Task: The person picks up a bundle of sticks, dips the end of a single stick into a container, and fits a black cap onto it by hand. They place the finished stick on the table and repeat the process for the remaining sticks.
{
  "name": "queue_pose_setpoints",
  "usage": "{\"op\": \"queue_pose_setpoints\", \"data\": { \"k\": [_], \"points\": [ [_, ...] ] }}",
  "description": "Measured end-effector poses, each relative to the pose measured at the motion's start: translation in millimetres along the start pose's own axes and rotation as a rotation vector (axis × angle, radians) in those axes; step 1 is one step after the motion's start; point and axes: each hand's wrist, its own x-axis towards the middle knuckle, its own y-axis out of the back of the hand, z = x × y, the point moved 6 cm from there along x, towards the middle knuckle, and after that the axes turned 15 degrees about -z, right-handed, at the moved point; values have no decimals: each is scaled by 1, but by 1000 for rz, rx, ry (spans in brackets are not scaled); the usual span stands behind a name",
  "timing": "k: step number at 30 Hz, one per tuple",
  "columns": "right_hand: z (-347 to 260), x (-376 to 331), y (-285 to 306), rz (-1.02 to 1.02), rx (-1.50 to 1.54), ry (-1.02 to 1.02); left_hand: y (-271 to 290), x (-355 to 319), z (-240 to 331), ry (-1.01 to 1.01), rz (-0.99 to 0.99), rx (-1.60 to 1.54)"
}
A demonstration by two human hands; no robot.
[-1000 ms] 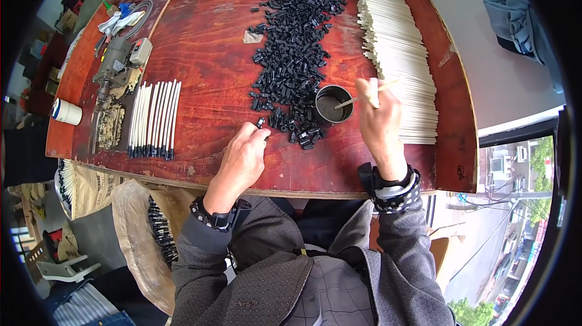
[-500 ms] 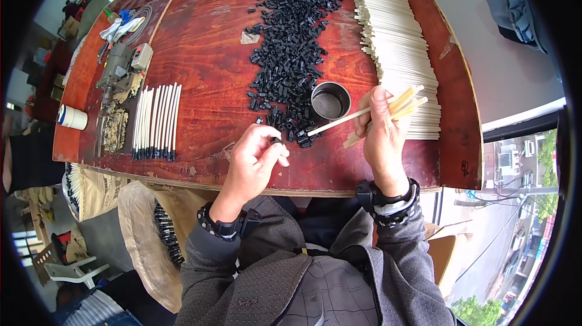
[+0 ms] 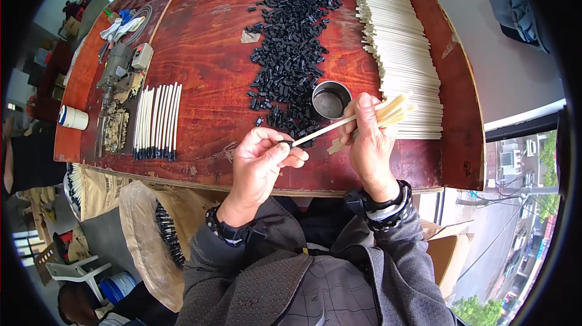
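Observation:
My left hand (image 3: pixel 260 162) pinches a small black plastic cap (image 3: pixel 287 143) between thumb and fingertips. My right hand (image 3: pixel 371 153) is closed round several thin, pale sticks (image 3: pixel 395 111), whose ends fan out beyond the thumb. One single stick (image 3: pixel 324 129) points out of that bundle toward the left hand, its tip meeting the black cap; my fingers partly cover the joint, so how deep it sits cannot be seen. Behind both hands lies a long heap of black caps (image 3: pixel 288 41), with a round metal cup (image 3: pixel 331 100) at its near right side.
Pale sticks (image 3: pixel 403 53) lie piled along the red table's right side. Capped sticks (image 3: pixel 157 121) form a row at left, beside a small grey machine (image 3: pixel 116 66). A white jar (image 3: pixel 73 117) stands by the left edge. Below the table hangs a plastic-lined sack (image 3: pixel 148 229).
My right hand has moved left and brought the single stick's tip to the black cap. My left hand has shifted slightly right and turned.

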Motion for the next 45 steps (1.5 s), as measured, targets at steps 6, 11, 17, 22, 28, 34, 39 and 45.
{"op": "queue_pose_setpoints", "data": {
  "k": [6,11,17,22,28,34,39,45],
  "points": [
    [7,-17,-6,30,-75,221,5,-3,-5,-32,21,-140],
    [-2,-15,-23,-94,-230,192,4,-10,4,-55,35,95],
    [11,6,15,10,-51,15,47,-38,80,-234,239,1171],
    [-2,6,7,-171,255,-72,142,-91,172,-312,672,1655],
    [3,10,-4,-194,36,-31,169,-121,205,19,1047,2203],
    [11,12,7,-267,-158,-80,138,-94,179,-140,858,2243],
    [10,6,9,-221,-155,-108,127,-60,139,-64,498,2186],
    [8,7,20,-152,39,-76,140,-67,130,-4,414,2270]
  ]
}}
